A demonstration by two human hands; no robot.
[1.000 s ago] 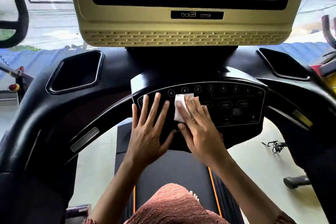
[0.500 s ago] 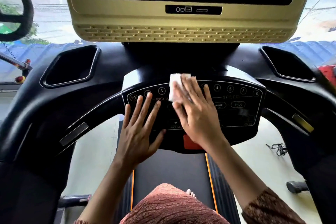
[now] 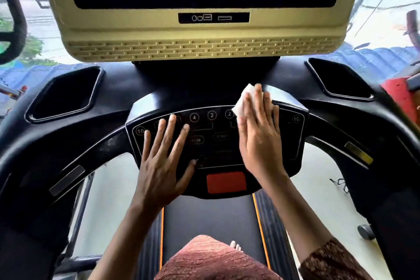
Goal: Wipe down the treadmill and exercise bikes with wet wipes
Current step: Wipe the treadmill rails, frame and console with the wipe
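The treadmill's black control panel (image 3: 218, 143) with numbered round buttons and a red stop pad (image 3: 226, 182) fills the middle of the head view. My right hand (image 3: 259, 134) lies flat with straight fingers on a folded white wet wipe (image 3: 243, 100), pressing it against the upper right part of the panel. Only the wipe's far corner shows past my fingers. My left hand (image 3: 163, 161) rests flat on the left half of the panel, fingers spread, holding nothing.
A gold-framed screen (image 3: 200, 36) hangs above the panel. Black cup wells sit at left (image 3: 63, 95) and right (image 3: 338, 82) of the console. Curved black handrails (image 3: 68, 161) run down both sides. The belt (image 3: 211, 223) lies below. A red machine (image 3: 400, 95) stands at far right.
My right hand has slid the wipe from the panel's middle rightward and up toward its top right edge. My left hand has stayed flat on the left side.
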